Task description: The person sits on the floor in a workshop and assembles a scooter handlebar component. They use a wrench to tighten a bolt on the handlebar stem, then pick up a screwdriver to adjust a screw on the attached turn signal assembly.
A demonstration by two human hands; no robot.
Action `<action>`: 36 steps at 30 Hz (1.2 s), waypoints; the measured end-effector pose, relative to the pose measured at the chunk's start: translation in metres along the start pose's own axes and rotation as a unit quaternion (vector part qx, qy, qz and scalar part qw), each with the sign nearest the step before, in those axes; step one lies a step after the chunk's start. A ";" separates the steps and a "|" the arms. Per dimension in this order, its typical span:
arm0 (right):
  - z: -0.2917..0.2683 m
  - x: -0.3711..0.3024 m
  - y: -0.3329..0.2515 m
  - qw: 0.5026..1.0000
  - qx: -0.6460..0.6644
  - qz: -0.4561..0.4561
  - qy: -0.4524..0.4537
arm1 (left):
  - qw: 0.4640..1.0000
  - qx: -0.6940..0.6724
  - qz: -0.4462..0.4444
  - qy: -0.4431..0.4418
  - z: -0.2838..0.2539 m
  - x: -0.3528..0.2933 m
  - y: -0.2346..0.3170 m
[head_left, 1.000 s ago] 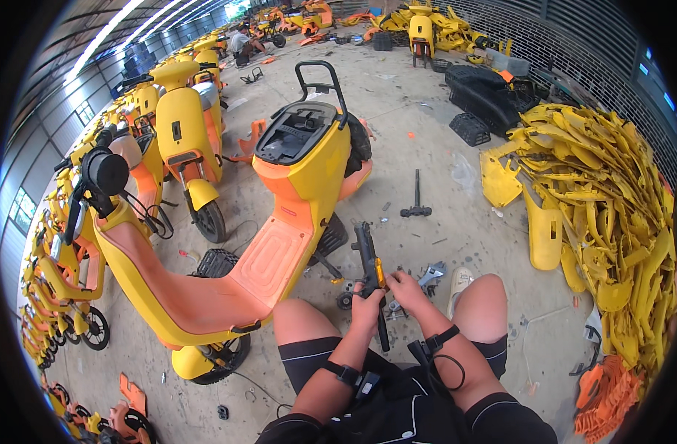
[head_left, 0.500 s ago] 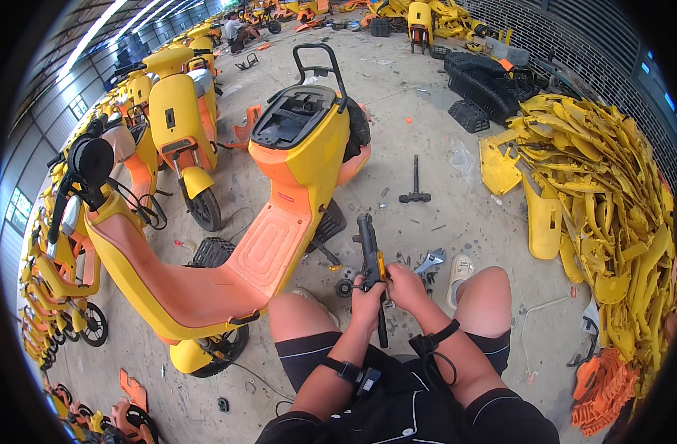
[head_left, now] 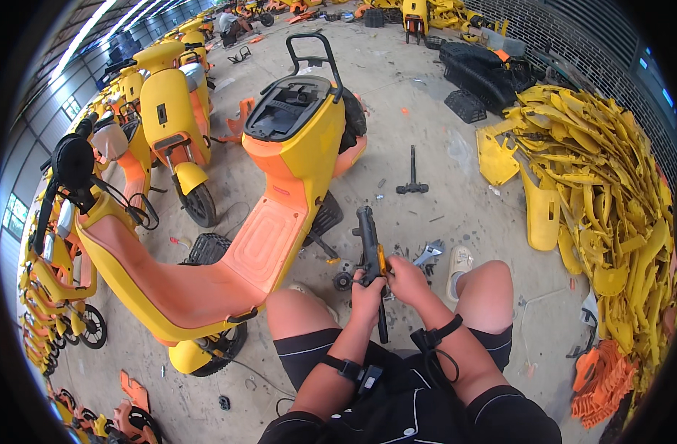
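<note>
In front of my knees I hold a black tubular metal part (head_left: 367, 229) with a side stub, tilted upright. My left hand (head_left: 368, 294) is closed around its lower middle. My right hand (head_left: 406, 280) is closed against its right side, beside a narrow yellow-orange piece (head_left: 382, 259); whether that piece is separate from the tube I cannot tell. The tube's lower end sticks out below my hands. An adjustable wrench (head_left: 429, 252) lies on the floor just right of my right hand. A round black part (head_left: 343, 281) lies left of the tube.
A yellow and orange scooter body (head_left: 279, 214) stands close on my left, with rows of scooters (head_left: 164, 111) behind it. A T-shaped black metal part (head_left: 412, 177) lies ahead. Yellow panels (head_left: 597, 185) are heaped at right, orange pieces (head_left: 604, 381) below them. Black plastic trays (head_left: 475, 74) lie farther back.
My view has shifted slightly, so the scene sits a little higher and farther left. Both hands keep nearly the same hold on the black tubular part.
</note>
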State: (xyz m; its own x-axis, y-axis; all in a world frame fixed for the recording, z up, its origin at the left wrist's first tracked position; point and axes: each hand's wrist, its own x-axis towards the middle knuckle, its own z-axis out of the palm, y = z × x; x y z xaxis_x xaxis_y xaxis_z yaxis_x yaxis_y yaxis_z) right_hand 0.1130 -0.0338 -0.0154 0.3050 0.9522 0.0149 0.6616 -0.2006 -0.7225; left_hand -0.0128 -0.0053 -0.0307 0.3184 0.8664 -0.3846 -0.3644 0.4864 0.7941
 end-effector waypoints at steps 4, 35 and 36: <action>0.002 0.005 0.008 0.994 0.076 0.077 -0.032 | 1.000 -0.006 -0.010 -0.003 -0.003 -0.001 -0.001; -0.005 0.001 0.000 0.999 -0.024 -0.023 -0.002 | 1.000 -0.018 -0.023 0.003 -0.001 -0.002 0.011; -0.003 -0.003 0.000 0.999 -0.029 -0.042 0.001 | 1.000 -0.011 -0.022 0.009 -0.002 -0.005 0.010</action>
State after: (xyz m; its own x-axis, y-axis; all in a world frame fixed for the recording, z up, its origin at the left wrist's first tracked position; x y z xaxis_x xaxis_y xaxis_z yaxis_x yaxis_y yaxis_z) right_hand 0.1146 -0.0373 -0.0133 0.2481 0.9659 0.0738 0.7237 -0.1341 -0.6770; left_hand -0.0199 -0.0042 -0.0220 0.3185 0.8461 -0.4274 -0.3693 0.5261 0.7661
